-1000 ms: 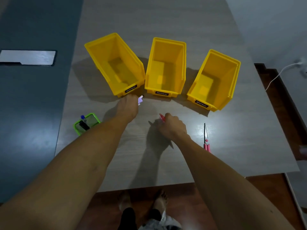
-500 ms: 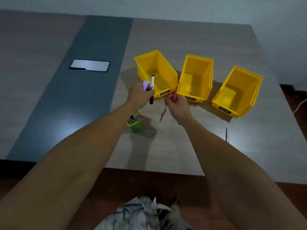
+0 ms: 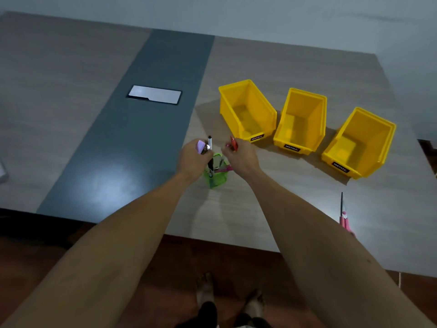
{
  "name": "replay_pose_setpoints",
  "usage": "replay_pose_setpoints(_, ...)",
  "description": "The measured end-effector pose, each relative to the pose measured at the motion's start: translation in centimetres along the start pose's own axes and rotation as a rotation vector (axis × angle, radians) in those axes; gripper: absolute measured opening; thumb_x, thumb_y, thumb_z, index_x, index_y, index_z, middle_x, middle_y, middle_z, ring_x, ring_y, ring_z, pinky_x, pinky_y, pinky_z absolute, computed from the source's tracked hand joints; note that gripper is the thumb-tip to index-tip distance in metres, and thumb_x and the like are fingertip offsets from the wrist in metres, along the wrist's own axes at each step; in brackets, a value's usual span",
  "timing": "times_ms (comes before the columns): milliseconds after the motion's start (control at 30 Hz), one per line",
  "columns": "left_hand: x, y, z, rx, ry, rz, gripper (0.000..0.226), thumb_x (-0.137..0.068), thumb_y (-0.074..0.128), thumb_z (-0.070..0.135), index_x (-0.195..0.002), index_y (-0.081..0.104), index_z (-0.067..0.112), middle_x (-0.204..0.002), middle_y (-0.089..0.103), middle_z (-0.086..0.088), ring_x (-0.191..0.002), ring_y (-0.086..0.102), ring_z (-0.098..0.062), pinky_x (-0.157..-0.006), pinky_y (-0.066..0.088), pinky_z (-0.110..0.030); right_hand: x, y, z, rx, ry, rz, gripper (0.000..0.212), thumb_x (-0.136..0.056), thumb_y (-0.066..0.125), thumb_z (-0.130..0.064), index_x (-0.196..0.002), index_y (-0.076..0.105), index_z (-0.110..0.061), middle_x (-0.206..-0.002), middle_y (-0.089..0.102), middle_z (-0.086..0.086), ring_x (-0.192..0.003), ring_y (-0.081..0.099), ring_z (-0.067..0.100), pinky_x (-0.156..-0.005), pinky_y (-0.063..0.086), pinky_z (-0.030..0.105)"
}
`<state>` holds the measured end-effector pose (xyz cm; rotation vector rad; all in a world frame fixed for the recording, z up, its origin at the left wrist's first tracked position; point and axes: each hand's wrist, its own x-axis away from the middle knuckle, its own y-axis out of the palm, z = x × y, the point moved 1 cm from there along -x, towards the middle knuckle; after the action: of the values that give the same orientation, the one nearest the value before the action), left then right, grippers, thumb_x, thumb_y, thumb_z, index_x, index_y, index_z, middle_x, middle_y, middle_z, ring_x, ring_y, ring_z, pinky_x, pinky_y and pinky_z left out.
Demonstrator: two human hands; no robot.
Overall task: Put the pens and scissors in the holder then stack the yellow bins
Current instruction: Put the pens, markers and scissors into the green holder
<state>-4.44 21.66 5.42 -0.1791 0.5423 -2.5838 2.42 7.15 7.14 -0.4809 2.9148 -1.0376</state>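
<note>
Both hands hover over the green mesh holder [image 3: 216, 176] for dropping: left hand [image 3: 194, 157] pinches a black-and-white marker [image 3: 210, 150] upright, right hand [image 3: 241, 157] grips a red-handled item [image 3: 233, 143]. Pink scissors [image 3: 344, 215] lie well apart; three yellow bins [image 3: 300, 121] stand unstacked.

Your table [image 3: 283, 67] is pale wood-grain with a wide slate-grey strip [image 3: 142, 129] running from twelve o'clock down toward seven. Set into that strip at about eleven o'clock you have a shiny rectangular plate [image 3: 154, 94] (flush with the surface, one corner notched). Beyond the table's near edge you can see reddish-brown floor [image 3: 165, 268] at six o'clock.
</note>
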Motion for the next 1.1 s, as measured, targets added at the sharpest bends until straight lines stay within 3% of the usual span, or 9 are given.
replay_pose_setpoints(100,0.0,-0.3,-0.5,0.018,-0.009,-0.033,0.036,-0.082,0.069,0.034,-0.072,0.058,0.001,-0.067,0.051,-0.002,-0.063,0.044,-0.011,-0.06,0.039,-0.028,0.6,-0.2,-0.3,0.018,0.068,-0.019,0.043,-0.09,0.049,-0.051,-0.099,0.069,-0.014,-0.094,0.07,0.008,-0.088,0.061,0.029,-0.076,0.047,0.039)
replay_pose_setpoints(233,-0.6,-1.6,-0.3,0.154,-0.157,0.005,0.031,-0.086,0.055,0.042,-0.069,0.039,0.022,-0.068,0.04,-0.001,-0.064,0.037,-0.017,-0.06,0.034,-0.03,0.2,-0.4,-2.1,-0.22,0.053,0.068,0.028,-0.101,0.034,-0.027,-0.099,0.057,-0.01,-0.088,0.055,0.01,-0.079,0.047,0.024,-0.063,0.034,0.039)
replay_pose_setpoints(367,-1.5,-1.8,-0.4,0.229,-0.25,0.002,0.019,-0.092,0.045,0.04,-0.09,0.05,0.021,-0.081,0.051,-0.005,-0.082,0.056,-0.02,-0.071,0.041,-0.037,-1.4,-0.2,-3.5,-0.355,0.014,0.138,0.017,-0.105,0.044,-0.021,-0.093,0.052,-0.013,-0.075,0.044,-0.003,-0.07,0.041,0.014,-0.062,0.033,0.033)
replay_pose_setpoints(533,-1.3,-1.5,-0.3,0.206,-0.073,-0.078,0.027,-0.101,0.055,0.024,-0.117,0.061,0.003,-0.086,0.069,-0.01,-0.079,0.066,-0.015,-0.077,0.051,-0.03,-3.3,-0.3,-3.3,-0.333,-0.039,0.151,0.005,-0.097,0.062,-0.015,-0.098,0.065,-0.01,-0.086,0.062,-0.001,-0.074,0.054,0.006,-0.063,0.043,0.019)
replay_pose_setpoints(733,0.0,-0.2,-2.2,0.101,-0.109,-0.153,0.047,-0.085,0.079,0.03,-0.127,0.063,0.016,-0.121,0.066,-0.005,-0.107,0.066,-0.023,-0.093,0.056,-0.039,-3.1,1.5,-0.9,-0.165,-0.012,0.056,0.013,-0.093,0.066,-0.021,-0.097,0.068,-0.009,-0.082,0.064,0.003,-0.076,0.058,0.021,-0.069,0.048,0.034)
replay_pose_setpoints(833,0.3,0.3,-3.1,-0.027,-0.115,-0.175,0.069,-0.083,0.079,0.038,-0.143,0.053,0.014,-0.138,0.052,-0.001,-0.115,0.061,-0.019,-0.098,0.052,-0.034,-3.1,2.5,-0.1,-0.077,0.118,-0.066,0.045,-0.081,0.061,-0.052,-0.109,0.073,-0.019,-0.106,0.074,0.008,-0.099,0.068,0.032,-0.089,0.056,0.05)
replay_pose_setpoints(933,-0.3,0.0,-2.3,-0.035,-0.129,-0.067,0.051,-0.095,0.065,0.036,-0.138,0.056,0.011,-0.127,0.054,0.0,-0.103,0.059,-0.014,-0.086,0.046,-0.026,-3.2,2.4,0.7,-0.13,0.186,-0.073,0.057,-0.082,0.061,-0.049,-0.122,0.068,-0.01,-0.12,0.069,0.015,-0.107,0.065,0.032,-0.093,0.054,0.05)
replay_pose_setpoints(1033,-1.2,-0.4,-0.7,-0.085,-0.048,0.081,0.023,-0.099,0.056,0.026,-0.098,0.069,0.008,-0.089,0.063,-0.003,-0.078,0.056,-0.017,-0.07,0.044,-0.032,-2.3,0.8,0.5,-0.186,0.165,-0.03,0.029,-0.092,0.061,-0.028,-0.085,0.066,-0.001,-0.073,0.06,0.016,-0.069,0.051,0.021,-0.067,0.042,0.037)
replay_pose_setpoints(1100,-1.8,0.0,0.3,-0.102,-0.021,0.077,0.023,-0.099,0.053,0.023,-0.089,0.068,0.008,-0.076,0.062,-0.002,-0.07,0.055,-0.018,-0.066,0.045,-0.034,-1.7,-0.1,1.3,-0.174,0.175,0.018,0.033,-0.097,0.056,-0.021,-0.067,0.055,-0.008,-0.06,0.048,0.005,-0.059,0.041,0.018,-0.061,0.034,0.035)
